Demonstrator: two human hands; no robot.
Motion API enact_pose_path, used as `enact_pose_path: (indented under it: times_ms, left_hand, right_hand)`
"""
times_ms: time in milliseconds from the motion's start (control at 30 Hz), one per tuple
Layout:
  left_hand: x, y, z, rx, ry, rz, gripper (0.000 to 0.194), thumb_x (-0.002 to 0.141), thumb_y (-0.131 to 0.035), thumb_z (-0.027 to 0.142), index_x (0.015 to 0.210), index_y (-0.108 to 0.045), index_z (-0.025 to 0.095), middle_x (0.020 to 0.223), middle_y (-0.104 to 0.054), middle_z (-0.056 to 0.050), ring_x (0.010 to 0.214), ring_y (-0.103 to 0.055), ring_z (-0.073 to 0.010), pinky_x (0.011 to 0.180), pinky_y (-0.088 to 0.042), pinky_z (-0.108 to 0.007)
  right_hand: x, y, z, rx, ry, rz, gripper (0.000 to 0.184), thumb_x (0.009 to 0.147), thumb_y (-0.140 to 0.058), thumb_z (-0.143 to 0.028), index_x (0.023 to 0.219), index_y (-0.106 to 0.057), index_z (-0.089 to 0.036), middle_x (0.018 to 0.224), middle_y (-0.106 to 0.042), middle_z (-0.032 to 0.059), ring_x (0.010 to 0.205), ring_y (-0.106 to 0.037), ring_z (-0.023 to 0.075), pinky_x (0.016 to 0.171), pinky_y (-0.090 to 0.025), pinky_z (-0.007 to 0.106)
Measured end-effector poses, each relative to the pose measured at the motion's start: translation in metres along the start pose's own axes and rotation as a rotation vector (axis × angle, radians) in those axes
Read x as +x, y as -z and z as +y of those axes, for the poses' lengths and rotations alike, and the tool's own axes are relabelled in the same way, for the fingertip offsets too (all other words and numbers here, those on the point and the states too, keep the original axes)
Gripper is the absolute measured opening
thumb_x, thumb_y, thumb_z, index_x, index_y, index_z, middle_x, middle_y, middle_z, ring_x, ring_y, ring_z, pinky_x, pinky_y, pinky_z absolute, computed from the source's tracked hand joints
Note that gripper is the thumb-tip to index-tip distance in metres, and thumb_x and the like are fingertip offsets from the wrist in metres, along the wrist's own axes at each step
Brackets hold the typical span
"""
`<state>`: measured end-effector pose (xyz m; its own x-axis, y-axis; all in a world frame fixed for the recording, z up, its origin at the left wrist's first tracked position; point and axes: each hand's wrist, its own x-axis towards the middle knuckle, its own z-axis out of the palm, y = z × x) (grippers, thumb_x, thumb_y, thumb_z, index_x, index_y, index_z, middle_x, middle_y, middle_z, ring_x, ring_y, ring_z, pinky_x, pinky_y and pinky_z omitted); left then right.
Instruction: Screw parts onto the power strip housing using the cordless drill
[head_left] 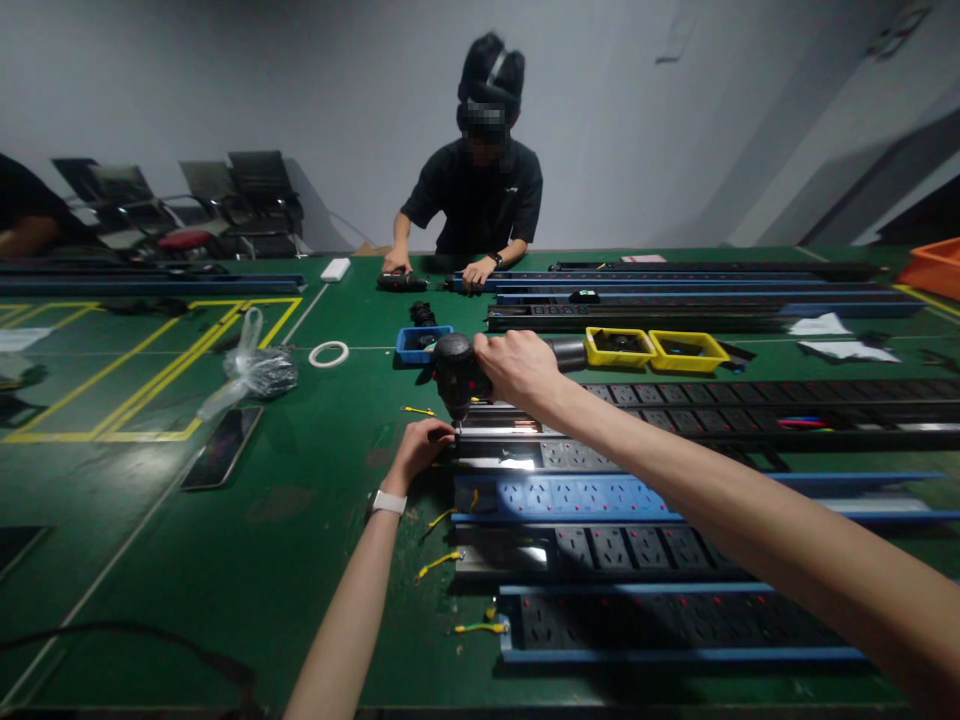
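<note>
My right hand [519,362] grips a black power drill [454,372], its bit pointing down at the left end of a black power strip [566,456]. Just below the bit, the bent fingers of my left hand [421,448] close on that same end; a small dark part there is too unclear to name. A white band sits on my left wrist. Nearer to me lie a blue power strip [555,494], a black one [517,550] and another with blue edges [600,656]. Short yellow-green wires [439,566] stick out from their left ends.
Beyond the drill stand a blue bin [412,346] and two yellow bins [619,346] holding dark parts. A phone [223,448], a plastic bag [262,370] and a tape roll [328,354] lie left. Across the green table [300,590], a co-worker [480,190] holds another drill [401,281].
</note>
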<state>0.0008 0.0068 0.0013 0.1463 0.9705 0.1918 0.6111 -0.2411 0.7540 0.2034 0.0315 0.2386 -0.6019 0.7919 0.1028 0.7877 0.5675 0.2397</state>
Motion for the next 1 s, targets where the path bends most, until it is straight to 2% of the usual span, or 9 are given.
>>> enact_pose_path:
  times_ms: [167,533,700,1000]
  left_hand:
    - [-0.0004,0.0001,-0.0005,0.007,-0.002,0.001,0.019,0.083,-0.070,0.034,0.092,-0.076,0.018,0.095,-0.074,-0.004,0.088,-0.067,-0.0138,0.085,-0.051,-0.024]
    - [0.0005,0.0008,-0.0001,0.019,0.017,-0.012,0.017,0.082,-0.070,0.031,0.091,-0.076,0.018,0.095,-0.074,-0.004,0.087,-0.067,-0.0134,0.085,-0.051,-0.023]
    - [0.0001,0.0018,0.0022,0.019,0.028,-0.027,0.017,0.083,-0.069,0.030,0.092,-0.076,0.017,0.095,-0.074,-0.004,0.088,-0.067,-0.0137,0.084,-0.050,-0.023]
    - [0.0006,0.0012,-0.0006,0.008,0.009,-0.017,0.022,0.084,-0.068,0.035,0.092,-0.076,0.017,0.095,-0.074,-0.005,0.087,-0.067,-0.0140,0.085,-0.051,-0.024]
  right_hand:
    - [0.0006,0.0020,-0.0001,-0.009,0.006,-0.006,0.033,0.081,-0.053,-0.019,0.111,-0.060,-0.011,0.090,-0.070,0.0138,0.090,-0.070,0.0276,0.068,-0.040,0.027]
    - [0.0005,-0.0016,0.0008,-0.009,-0.002,0.014,0.033,0.079,-0.052,-0.017,0.110,-0.060,-0.010,0.087,-0.070,0.0138,0.088,-0.070,0.0249,0.068,-0.037,0.025]
    - [0.0003,-0.0015,0.0010,0.002,-0.010,0.010,0.030,0.083,-0.047,-0.018,0.109,-0.061,-0.012,0.087,-0.069,0.0127,0.088,-0.070,0.0254,0.067,-0.037,0.025]
    - [-0.0004,-0.0039,0.0031,-0.006,-0.018,0.017,0.030,0.080,-0.053,-0.021,0.108,-0.061,-0.012,0.088,-0.070,0.0122,0.088,-0.070,0.0256,0.066,-0.038,0.025]
